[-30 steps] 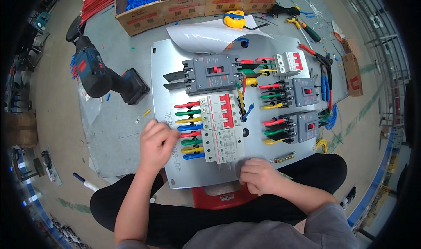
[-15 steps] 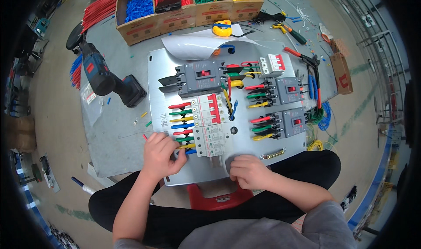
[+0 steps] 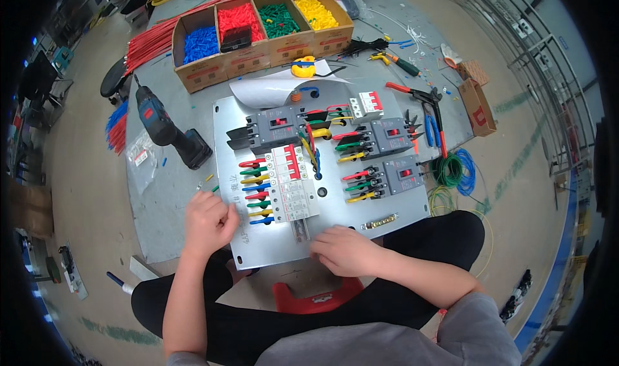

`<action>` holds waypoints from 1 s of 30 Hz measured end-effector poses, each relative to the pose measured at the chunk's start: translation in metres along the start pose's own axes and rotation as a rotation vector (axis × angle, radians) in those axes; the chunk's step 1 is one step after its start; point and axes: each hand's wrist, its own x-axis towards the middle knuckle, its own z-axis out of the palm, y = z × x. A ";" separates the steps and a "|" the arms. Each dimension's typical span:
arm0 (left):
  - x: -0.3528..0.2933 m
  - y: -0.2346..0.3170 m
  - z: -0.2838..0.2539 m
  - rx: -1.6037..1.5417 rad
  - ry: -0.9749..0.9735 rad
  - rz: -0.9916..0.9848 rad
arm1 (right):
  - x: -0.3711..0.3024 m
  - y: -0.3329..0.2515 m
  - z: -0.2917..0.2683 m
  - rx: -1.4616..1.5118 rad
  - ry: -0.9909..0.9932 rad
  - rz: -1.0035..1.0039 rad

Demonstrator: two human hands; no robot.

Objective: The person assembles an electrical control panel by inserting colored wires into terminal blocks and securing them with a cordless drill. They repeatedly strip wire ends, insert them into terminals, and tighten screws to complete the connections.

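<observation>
A metal mounting plate [image 3: 261,256] lies before me, tilted slightly, with wired circuit breakers on it. My left hand [image 3: 209,219] is closed beside the plate's left edge, fingers curled; whatever they hold is hidden. Nearest to it is a row of red, green, yellow and blue sleeved wires [image 3: 258,196] running into a white breaker block [image 3: 293,198]. At the plate's front edge my right hand [image 3: 348,250] rests with fingers curled in, their tips hidden. A brass terminal strip [image 3: 379,222] lies just beyond it. Grey moulded-case breakers [image 3: 276,129] sit at the plate's back and right.
A cordless drill [image 3: 169,129] stands left of the plate. Behind, a divided cardboard box [image 3: 245,62] holds coloured sleeves. A yellow tape measure [image 3: 303,67] lies on white paper [image 3: 261,92]. Red-handled cutters [image 3: 422,95], wire coils [image 3: 448,169] and a small carton [image 3: 476,108] lie right.
My left hand has drawn back leftward off the wire ends; the small red piece at its fingertips no longer shows. My right hand has shifted slightly left, and the whole view has moved.
</observation>
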 end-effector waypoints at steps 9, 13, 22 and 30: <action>0.046 0.029 -0.033 -0.006 0.197 0.063 | -0.004 -0.007 -0.097 -0.027 -0.036 0.215; 0.063 0.045 -0.031 -0.041 0.209 0.044 | 0.001 0.006 -0.155 -0.067 0.042 0.304; 0.079 0.082 0.039 -0.033 -0.166 0.011 | 0.071 0.055 -0.120 0.019 0.468 0.069; 0.079 0.097 0.067 0.042 -0.181 -0.114 | 0.076 0.066 -0.117 -0.157 0.427 0.213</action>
